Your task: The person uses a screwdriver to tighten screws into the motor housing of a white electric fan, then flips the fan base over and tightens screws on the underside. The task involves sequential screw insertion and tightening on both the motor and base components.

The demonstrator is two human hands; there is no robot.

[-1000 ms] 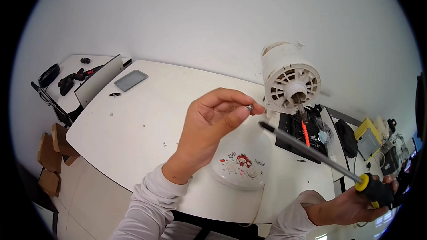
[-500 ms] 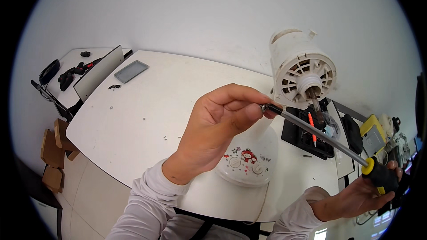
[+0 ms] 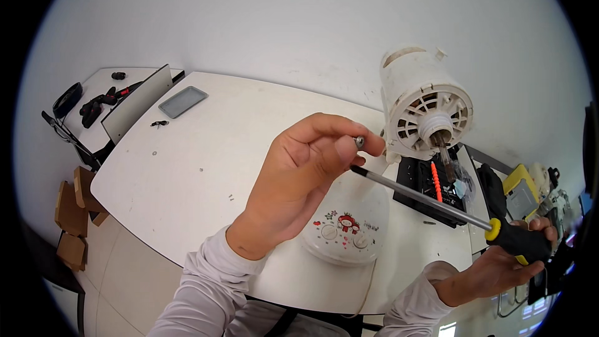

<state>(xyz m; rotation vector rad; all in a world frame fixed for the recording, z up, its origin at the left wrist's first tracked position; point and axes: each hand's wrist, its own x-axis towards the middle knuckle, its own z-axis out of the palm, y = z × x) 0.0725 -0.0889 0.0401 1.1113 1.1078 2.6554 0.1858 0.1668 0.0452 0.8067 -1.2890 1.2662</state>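
Observation:
My left hand (image 3: 284, 187) pinches a small metal screw (image 3: 359, 142) between thumb and forefinger, its round end toward me. A long screwdriver (image 3: 424, 198) with a black and yellow handle is gripped in my right hand (image 3: 499, 271). Its dark tip points left and lies just below the screw, beside my left fingers, apart from the screw. Behind them stands a white electric fan, its motor housing (image 3: 405, 75) with a slotted round front and a shaft sticking out. Partly behind my left hand is its white base (image 3: 340, 256) with cartoon prints and knobs.
On the white table (image 3: 168, 193) lie several tiny metal parts and a grey tray (image 3: 183, 102). A black tool case (image 3: 412, 178) with an orange-red tool (image 3: 436, 181) sits behind the fan at right. Cardboard boxes (image 3: 72, 218) stand on the floor at left.
The screwdriver has swung down and left, and its tip has come away from the screw. My left fingers have turned, so the screw's round end shows.

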